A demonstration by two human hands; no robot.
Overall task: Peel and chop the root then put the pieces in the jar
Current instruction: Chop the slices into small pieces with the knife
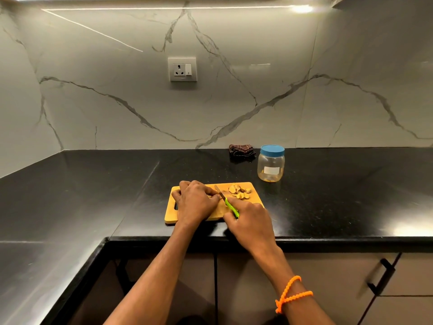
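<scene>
Two hands work: left hand (196, 200) grips root, right hand (249, 216) grips knife (228, 202); lidded jar (271, 163) holds few pieces.

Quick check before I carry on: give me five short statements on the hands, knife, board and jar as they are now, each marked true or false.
1. The right hand holds the green-handled knife. True.
2. The jar has its lid off. False: the blue lid is on it.
3. Cut pieces lie on the cutting board. True.
4. The jar stands on the cutting board. False: it stands on the black counter, beyond the board's far right corner.
5. The left hand rests idle on the counter. False: it is over the board, fingers curled down beside the blade.
</scene>
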